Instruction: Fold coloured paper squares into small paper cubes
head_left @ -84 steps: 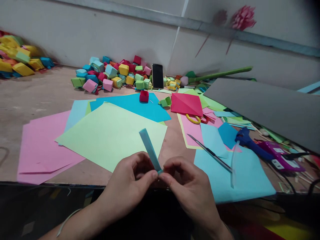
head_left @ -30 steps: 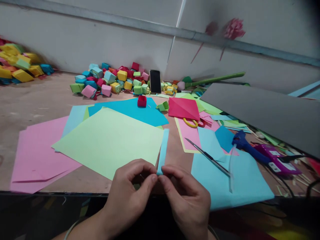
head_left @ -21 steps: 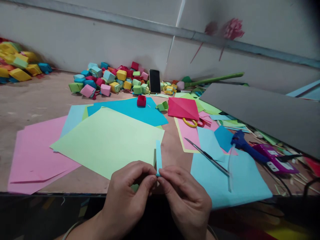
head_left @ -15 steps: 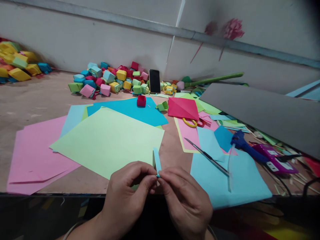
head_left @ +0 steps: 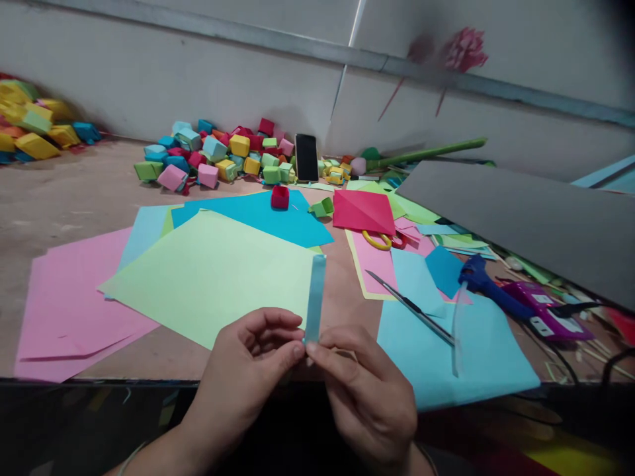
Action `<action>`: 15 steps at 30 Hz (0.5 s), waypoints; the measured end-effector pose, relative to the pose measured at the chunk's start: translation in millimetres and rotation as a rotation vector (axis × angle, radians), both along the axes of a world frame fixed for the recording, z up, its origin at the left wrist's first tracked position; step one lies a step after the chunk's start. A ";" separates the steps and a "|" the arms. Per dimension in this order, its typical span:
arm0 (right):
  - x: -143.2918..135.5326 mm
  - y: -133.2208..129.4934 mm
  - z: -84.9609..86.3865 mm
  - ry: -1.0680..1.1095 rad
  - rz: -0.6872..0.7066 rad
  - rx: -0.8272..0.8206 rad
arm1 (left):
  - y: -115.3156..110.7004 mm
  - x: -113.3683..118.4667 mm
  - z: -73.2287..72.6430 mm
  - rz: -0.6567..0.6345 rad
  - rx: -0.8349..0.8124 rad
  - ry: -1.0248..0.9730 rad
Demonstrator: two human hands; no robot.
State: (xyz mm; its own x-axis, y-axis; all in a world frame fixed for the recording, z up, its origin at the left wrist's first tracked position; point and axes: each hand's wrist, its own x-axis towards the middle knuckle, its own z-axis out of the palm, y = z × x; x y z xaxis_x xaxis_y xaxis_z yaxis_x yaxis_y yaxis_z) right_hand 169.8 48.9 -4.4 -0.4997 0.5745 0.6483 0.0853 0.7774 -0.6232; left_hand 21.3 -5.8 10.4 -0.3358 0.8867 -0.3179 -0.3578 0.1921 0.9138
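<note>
A narrow light-blue paper strip (head_left: 315, 297) stands upright between my hands, its lower end at my fingertips. My right hand (head_left: 370, 387) pinches that end between thumb and forefinger. My left hand (head_left: 253, 370) has its thumb tip against the strip's lower left edge, with the forefinger raised a little away; whether it grips the strip too is hard to see. Behind the strip lies a large pale-green sheet (head_left: 223, 271), over a darker blue sheet (head_left: 238, 215) and pink sheets (head_left: 79, 297).
A craft knife (head_left: 409, 306) lies on light-blue paper (head_left: 466, 370) at right, near a blue glue gun (head_left: 491, 287). Yellow-handled scissors (head_left: 377, 240) are partly under a red sheet (head_left: 364, 211). Folded paper boxes (head_left: 215, 149) and a phone (head_left: 306, 157) are by the wall.
The strip has swung up and now shows its broad face and more length. My left forefinger has lifted from the pinch, and the left hand has shifted slightly left.
</note>
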 end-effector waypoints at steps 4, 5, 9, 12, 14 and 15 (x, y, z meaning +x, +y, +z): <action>-1.8 -5.1 -3.6 0.110 -0.082 -0.279 | 1.8 3.5 6.6 0.009 0.035 0.132; -2.6 -6.1 -5.3 0.141 -0.120 -0.356 | 2.3 3.9 7.5 -0.001 0.038 0.174; -3.4 -5.7 -8.8 0.088 -0.145 -0.502 | 3.2 2.8 7.8 -0.041 0.046 0.348; -2.0 -2.7 -8.4 0.079 -0.148 -0.501 | 1.8 2.0 7.8 -0.061 0.067 0.411; -1.4 -1.6 -8.5 0.087 -0.157 -0.498 | 0.4 2.2 8.2 -0.072 0.078 0.436; -1.2 -1.4 -9.0 0.088 -0.163 -0.495 | 0.0 2.6 8.1 -0.075 0.082 0.442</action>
